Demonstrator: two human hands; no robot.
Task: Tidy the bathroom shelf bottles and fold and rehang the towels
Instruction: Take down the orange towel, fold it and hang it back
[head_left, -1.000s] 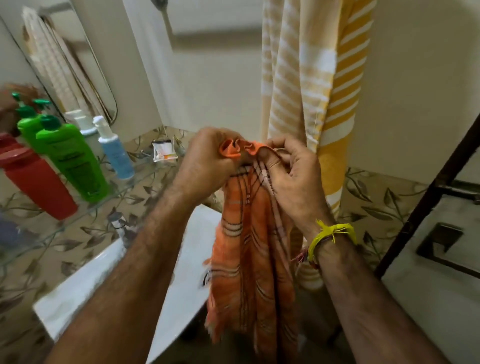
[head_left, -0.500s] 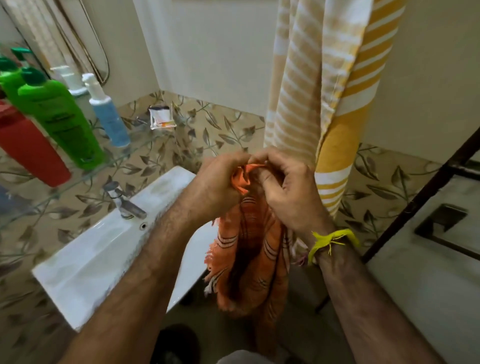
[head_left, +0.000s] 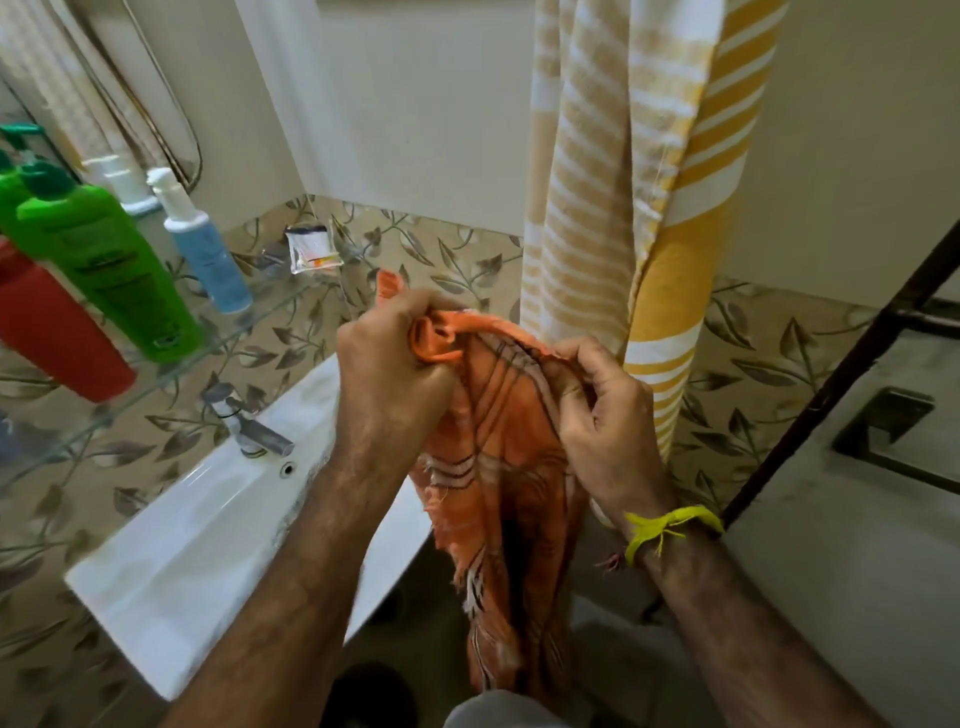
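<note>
A: Where's the orange striped towel (head_left: 498, 447) right now?

B: In front of the person's chest, above the near corner of the white washbasin (head_left: 208, 525). It hangs down in a loose bunch from both hands, its frayed lower end trailing toward the floor.

A: And the grip?

B: The left hand (head_left: 389, 384) has its fingers curled tight round a gathered corner, with a bit of cloth poking out above the knuckles. The right hand (head_left: 602, 415) pinches the top hem a little further along, thumb over the cloth. The hem runs short and slack between them.

A: So how should the fold go?

B: I'd judge the hands need to slide apart along the hem until each holds a true corner, so the cloth drops flat before any fold. Bunched like this, it would fold lumpy.

A: Anything nearby to mind?

B: The yellow striped towel (head_left: 649, 218) hangs just behind the right hand and could get caught up. To the left, a glass shelf (head_left: 156, 382) carries a green bottle (head_left: 114, 270), a red bottle (head_left: 57, 338) and a blue bottle (head_left: 208, 249), all upright. A chrome tap (head_left: 249, 423) sits below it on the basin.
</note>
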